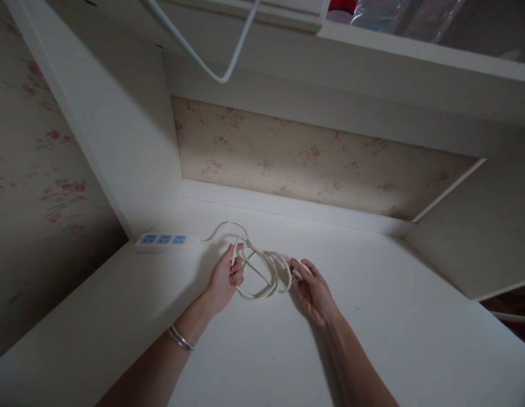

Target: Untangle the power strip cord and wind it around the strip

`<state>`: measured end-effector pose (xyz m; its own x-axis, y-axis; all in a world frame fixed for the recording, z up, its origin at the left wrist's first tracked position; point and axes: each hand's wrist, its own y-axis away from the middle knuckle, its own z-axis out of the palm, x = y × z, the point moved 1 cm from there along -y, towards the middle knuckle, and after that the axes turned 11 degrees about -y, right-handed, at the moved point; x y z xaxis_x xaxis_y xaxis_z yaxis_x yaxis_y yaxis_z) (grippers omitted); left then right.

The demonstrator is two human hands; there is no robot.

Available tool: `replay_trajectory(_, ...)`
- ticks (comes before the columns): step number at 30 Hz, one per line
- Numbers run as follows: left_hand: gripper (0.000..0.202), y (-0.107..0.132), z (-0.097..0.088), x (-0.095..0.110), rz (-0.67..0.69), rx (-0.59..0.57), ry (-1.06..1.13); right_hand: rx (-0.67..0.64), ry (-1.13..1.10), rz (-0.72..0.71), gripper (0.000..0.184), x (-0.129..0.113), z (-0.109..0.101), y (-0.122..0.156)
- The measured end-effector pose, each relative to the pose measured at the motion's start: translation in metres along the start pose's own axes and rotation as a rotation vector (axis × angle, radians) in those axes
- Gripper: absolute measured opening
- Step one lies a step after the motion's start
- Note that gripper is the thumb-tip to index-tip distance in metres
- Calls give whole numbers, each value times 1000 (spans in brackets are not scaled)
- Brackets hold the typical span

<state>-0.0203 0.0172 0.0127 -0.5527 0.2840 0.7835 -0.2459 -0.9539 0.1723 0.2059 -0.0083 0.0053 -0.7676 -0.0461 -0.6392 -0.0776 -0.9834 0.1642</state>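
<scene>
A white power strip point(168, 242) with blue socket faces lies at the left of the white desk surface. Its cream power cord point(262, 295) runs from the strip's right end into loose loops between my hands. My left hand point(226, 276) is closed around a strand on the left side of the loops. On the right side, my right hand point(311, 291) grips the cord near a pale end piece that looks like the plug, partly hidden by the fingers.
A white side panel point(118, 113) rises behind the power strip. Above the desk point(254, 362) runs a shelf point(372, 85) with plastic-wrapped items on it. A white bent bar or cable point(223, 78) hangs down at the top. Floral wallpaper point(287, 152) covers the back wall.
</scene>
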Motion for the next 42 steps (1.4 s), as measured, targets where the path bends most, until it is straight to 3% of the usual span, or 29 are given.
replay_trajectory(3,40,-2,-2,0,-12,41,-47,-8,-5,-2,26,2,-1,-2)
replay_trajectory(10,25,-11,-19,6,81,182,-135,-8,21,-36,20,3,-4,-8)
replay_trajectory(16,20,-12,-19,8,-43,150,-128,-128,63,7,20,4,1,-6)
replay_trajectory(19,29,-9,-13,7,-71,106,-176,-156,90,78,20,6,3,-2)
replay_trajectory(25,36,-4,-8,7,47,10,-312,-213,83,160,20,6,5,1)
replay_trajectory(30,34,-9,-14,3,143,63,-382,-295,8,187,44,3,4,1)
replay_trajectory(35,30,-15,-21,-1,196,267,-528,-187,-46,129,50,1,1,-2)
replay_trajectory(39,26,-15,-20,-3,158,283,-553,8,-73,-7,38,1,-5,-8)
replay_trajectory(42,42,-11,-16,-2,48,283,-563,76,-56,-108,30,3,-9,-12)
